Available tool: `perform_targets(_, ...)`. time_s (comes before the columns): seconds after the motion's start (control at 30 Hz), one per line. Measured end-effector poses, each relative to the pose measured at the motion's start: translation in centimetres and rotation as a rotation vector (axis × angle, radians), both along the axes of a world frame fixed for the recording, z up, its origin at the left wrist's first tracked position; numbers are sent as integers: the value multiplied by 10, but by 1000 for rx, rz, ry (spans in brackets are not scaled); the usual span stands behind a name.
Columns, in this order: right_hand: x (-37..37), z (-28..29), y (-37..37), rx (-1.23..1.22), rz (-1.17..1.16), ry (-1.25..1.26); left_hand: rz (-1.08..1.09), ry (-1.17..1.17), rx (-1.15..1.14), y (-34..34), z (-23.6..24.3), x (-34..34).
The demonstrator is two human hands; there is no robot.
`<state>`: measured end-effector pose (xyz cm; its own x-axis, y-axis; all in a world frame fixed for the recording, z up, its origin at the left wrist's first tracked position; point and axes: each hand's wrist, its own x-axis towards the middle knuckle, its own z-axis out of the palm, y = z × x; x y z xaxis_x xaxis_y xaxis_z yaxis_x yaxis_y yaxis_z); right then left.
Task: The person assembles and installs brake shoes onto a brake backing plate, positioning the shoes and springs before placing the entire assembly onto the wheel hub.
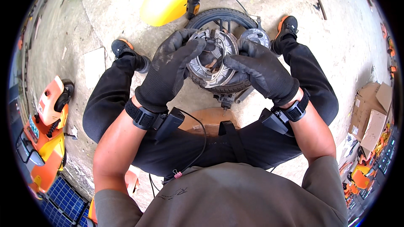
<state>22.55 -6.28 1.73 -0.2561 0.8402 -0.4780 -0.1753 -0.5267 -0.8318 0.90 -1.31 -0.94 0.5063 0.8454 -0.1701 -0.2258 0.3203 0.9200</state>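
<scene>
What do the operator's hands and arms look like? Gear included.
Left hand and right hand: black gloves with greyish smudges. Each wrist has a black buckled strap and a boxy black module; a thin black cable runs from the left one. Forearms bare, short grey-brown sleeves.

I was in a vehicle repair workshop: brake shoes (229, 44) between my left hand (170, 65) and right hand (264, 68), a tyred wheel (210, 12) below them, a yellow fender (164, 6) beyond, stained concrete floor (107, 21) all around them.
</scene>
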Motion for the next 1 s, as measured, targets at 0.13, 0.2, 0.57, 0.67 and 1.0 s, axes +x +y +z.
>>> perform_targets(0.13,5,-7,1,2,11,65,-54,-30,64,-1,-1,-4)
perform_targets(0.2,6,-14,-1,3,-9,81,-134,145,212,3,6,-9)
perform_targets(0.57,14,-23,-1,1,52,73,-232,20,-148,9,6,-9)
perform_targets(0.67,12,-28,-1,19,21,88,-283,144,-1,9,-2,-12)
perform_targets(1.0,9,-28,-2,79,50,-42,-308,516,1007,12,-23,-28)
